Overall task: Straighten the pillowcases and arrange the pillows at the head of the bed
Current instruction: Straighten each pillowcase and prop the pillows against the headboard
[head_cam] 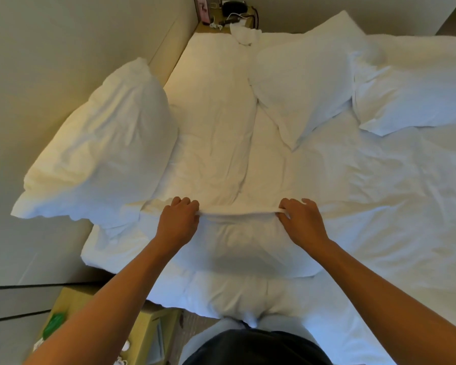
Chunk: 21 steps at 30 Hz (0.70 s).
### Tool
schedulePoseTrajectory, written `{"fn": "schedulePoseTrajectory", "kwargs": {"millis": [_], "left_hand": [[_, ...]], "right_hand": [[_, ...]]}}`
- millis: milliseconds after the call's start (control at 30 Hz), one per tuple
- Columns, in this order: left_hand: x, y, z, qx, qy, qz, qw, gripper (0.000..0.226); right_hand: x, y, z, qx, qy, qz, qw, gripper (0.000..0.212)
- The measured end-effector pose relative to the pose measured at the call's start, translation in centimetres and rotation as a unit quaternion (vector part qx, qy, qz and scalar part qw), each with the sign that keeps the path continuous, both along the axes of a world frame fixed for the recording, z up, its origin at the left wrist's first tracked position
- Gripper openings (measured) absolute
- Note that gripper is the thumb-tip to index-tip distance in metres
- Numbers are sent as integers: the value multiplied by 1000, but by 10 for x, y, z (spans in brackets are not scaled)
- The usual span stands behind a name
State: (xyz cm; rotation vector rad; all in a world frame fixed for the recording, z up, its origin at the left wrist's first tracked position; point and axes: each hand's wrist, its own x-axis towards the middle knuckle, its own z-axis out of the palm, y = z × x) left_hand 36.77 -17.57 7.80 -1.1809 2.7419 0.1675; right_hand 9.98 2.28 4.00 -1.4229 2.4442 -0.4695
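Observation:
A white pillow (237,246) lies right in front of me on the bed. My left hand (178,222) and my right hand (302,223) each pinch the far edge of its pillowcase (237,214), which is pulled taut between them. A second pillow (100,154) leans against the headboard wall on the left. A third pillow (303,83) lies tilted at the middle of the bed, and a fourth pillow (406,101) rests at the right.
The crumpled white sheet (366,193) covers the bed. A nightstand (229,17) with cables and a dark object stands at the far end. A wooden bedside table (71,301) with a green item (53,325) sits at lower left, next to my legs.

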Motion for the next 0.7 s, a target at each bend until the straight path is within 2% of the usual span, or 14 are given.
{"fn": "schedulePoseTrajectory", "kwargs": {"millis": [100, 233, 433, 533, 700], "left_hand": [[-9, -3, 3, 14, -4, 16, 1000, 10], [-15, -10, 1, 39, 5, -11, 999, 12], [-11, -20, -8, 150, 10, -10, 989, 19], [-4, -26, -9, 169, 39, -13, 985, 25], [10, -30, -10, 184, 43, -28, 982, 19]], "right_hand": [[-2, 0, 1, -7, -81, -2, 997, 21], [-4, -1, 0, 8, -120, -13, 993, 20], [10, -1, -7, 17, -120, -46, 992, 17], [22, 0, -7, 31, -118, -72, 990, 39], [41, 5, -17, -6, -71, -89, 993, 19]]}}
